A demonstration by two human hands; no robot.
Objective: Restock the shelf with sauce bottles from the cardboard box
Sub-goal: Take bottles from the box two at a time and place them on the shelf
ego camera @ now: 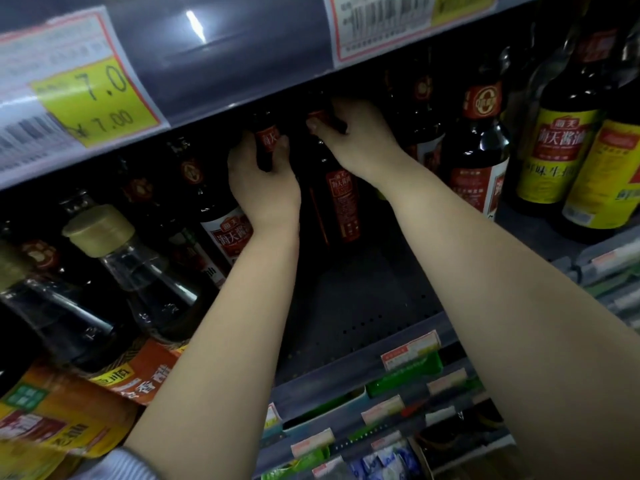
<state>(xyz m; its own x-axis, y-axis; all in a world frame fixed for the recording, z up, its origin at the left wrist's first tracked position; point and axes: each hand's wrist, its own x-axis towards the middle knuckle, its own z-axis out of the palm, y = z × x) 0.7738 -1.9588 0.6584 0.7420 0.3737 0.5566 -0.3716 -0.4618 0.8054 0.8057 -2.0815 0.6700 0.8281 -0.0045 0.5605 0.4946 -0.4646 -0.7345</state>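
- Bottles are being set at the back of the shelf point(363, 306), one in each hand, deep under the upper shelf edge point(242, 109).
- Left hand point(263, 181) is closed round the red-labelled neck of the left bottle point(266, 140), fingers wrapped from both sides.
- Right hand point(356, 133) is closed over the cap end of the right bottle point(341, 206), whose dark body and red label are seen below the wrist.
- Both bottles are held near upright, just beside each other; whether their bases touch the shelf cannot be told, as that area is dark.
- Bare perforated shelf floor is seen in front of the two bottles, between the standing rows to either side.
- Cardboard box is not in view.
- Risk: the caps are close under the upper shelf edge, so a lift or a tilt could knock them against it.
- Risk: the grip is high on the necks, so a bottle released before its base is flat could topple forward into the gap.
- Risk: the left forearm passes just beside the neighbour bottle point(225, 233); a careless withdrawal could nudge it over.
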